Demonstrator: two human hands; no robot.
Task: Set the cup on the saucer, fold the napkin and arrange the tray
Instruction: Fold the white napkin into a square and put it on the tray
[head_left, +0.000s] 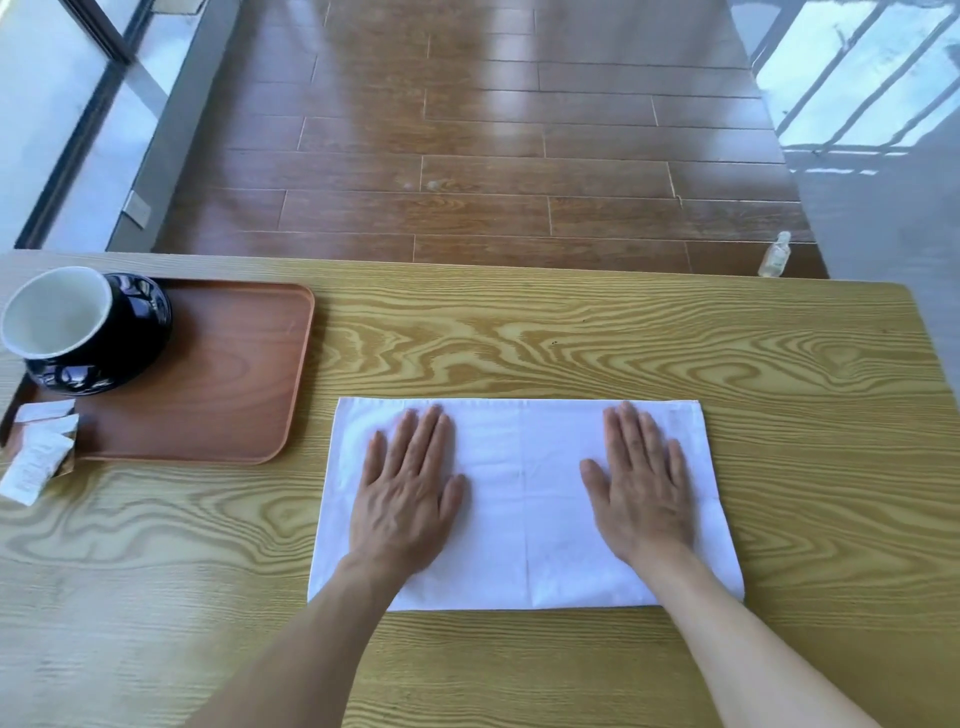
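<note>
napkin (524, 499) lies as a folded rectangle on the table (623, 343), pressed under flat, open left hand (402, 499) and right hand (641, 486) gripping nothing; cup (57, 312) already on its saucer (130, 332) on the tray (234, 374); further folds and arranging remain

A white cloth napkin (524, 499) lies flat as a wide rectangle on the table's near middle, a faint crease running down its centre. To its left, apart from it, sits a brown wooden tray (228, 374) with rounded corners. At the tray's far left a cup (57, 312), white inside and black outside, stands on a glossy black saucer (130, 338).
</note>
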